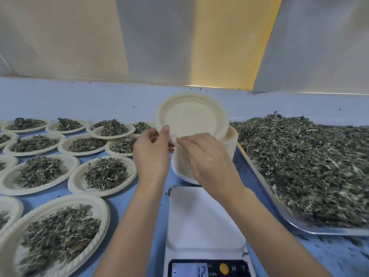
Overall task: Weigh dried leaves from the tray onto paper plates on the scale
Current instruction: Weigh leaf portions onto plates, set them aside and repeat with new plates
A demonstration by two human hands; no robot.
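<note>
An empty cream paper plate (191, 114) is tilted up above the stack of spare plates (231, 142). My left hand (152, 152) pinches its lower rim, thumb on the front. Beside it, my right hand (207, 158) pinches the same rim with its fingertips. The white scale (201, 218) lies below my wrists with a bare platform; its display (191, 271) reads 12. A metal tray (295, 222) heaped with dried leaves (307, 162) sits to the right.
Several paper plates filled with dried leaves (103, 172) cover the blue table (127, 198) to the left, some overlapping. Leaf crumbs lie scattered near the scale and tray. A pale wall rises behind the table.
</note>
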